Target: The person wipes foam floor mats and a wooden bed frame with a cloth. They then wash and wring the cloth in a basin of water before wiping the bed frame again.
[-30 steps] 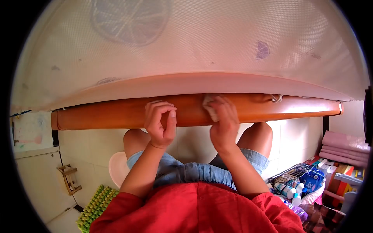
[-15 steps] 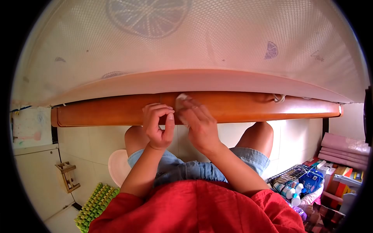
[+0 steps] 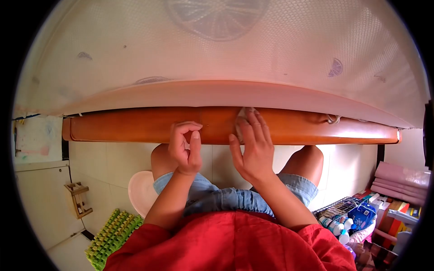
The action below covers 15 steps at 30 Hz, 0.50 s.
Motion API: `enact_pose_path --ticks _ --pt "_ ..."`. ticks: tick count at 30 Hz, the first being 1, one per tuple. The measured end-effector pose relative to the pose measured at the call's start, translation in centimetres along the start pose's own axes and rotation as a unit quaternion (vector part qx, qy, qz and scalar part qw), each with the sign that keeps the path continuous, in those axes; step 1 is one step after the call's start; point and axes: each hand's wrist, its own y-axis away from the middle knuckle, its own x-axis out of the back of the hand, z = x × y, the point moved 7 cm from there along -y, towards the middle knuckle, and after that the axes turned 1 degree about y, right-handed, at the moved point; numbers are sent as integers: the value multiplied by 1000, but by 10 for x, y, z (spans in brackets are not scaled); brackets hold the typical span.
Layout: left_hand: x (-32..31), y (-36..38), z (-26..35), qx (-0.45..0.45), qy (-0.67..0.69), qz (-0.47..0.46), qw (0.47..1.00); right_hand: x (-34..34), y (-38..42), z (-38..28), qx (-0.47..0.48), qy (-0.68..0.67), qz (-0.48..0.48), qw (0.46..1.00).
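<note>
My right hand (image 3: 257, 151) presses a crumpled whitish cloth (image 3: 241, 121) against the glossy brown wooden rail (image 3: 307, 128), its fingers stretched over the cloth and its thumb apart. Part of the cloth is hidden under the fingers. To its left, my left hand (image 3: 185, 147) hangs in front of the same rail with loosely bent fingers. A gap shows between its thumb and forefinger, and nothing is seen between them.
A pale mesh curtain (image 3: 289, 54) with citrus prints hangs above the rail. A cord (image 3: 333, 119) loops at its right. Below are a pink basin (image 3: 140, 192), a green woven mat (image 3: 110, 239), a small wooden stool (image 3: 77, 199) and a wire basket (image 3: 337, 208) with bottles.
My right hand has slid right along the rail with the cloth, away from my left hand. My left hand stays nearly in place, its thumb and forefinger slightly farther apart. The view has shifted a little.
</note>
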Motion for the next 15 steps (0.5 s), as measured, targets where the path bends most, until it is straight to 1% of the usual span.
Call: enact_pose_path --ticks 2,5,6,7,8,12,14,15 --pt "0 0 -3 16 16 1 1000 -11 -2 -7 16 -8 -8 1000" --pt "-4 1 -1 -4 8 -19 1000 -26 -1 -10 31 -58 -7 998" --pt "-1 1 -2 11 41 9 999 -29 -1 -10 31 -58 -7 998" --pt "3 2 -5 25 73 36 996 -32 1 -14 64 -59 0 996" --pt "3 1 -4 25 73 36 996 -34 2 -19 97 -60 5 993" --pt "7 1 -4 58 112 55 991 -37 4 -33 91 -89 -6 992" --pt "8 0 -5 69 120 60 988 -29 2 -29 33 -96 -19 995" --pt "9 0 -5 75 129 62 987 -27 3 -27 35 -97 -19 994"
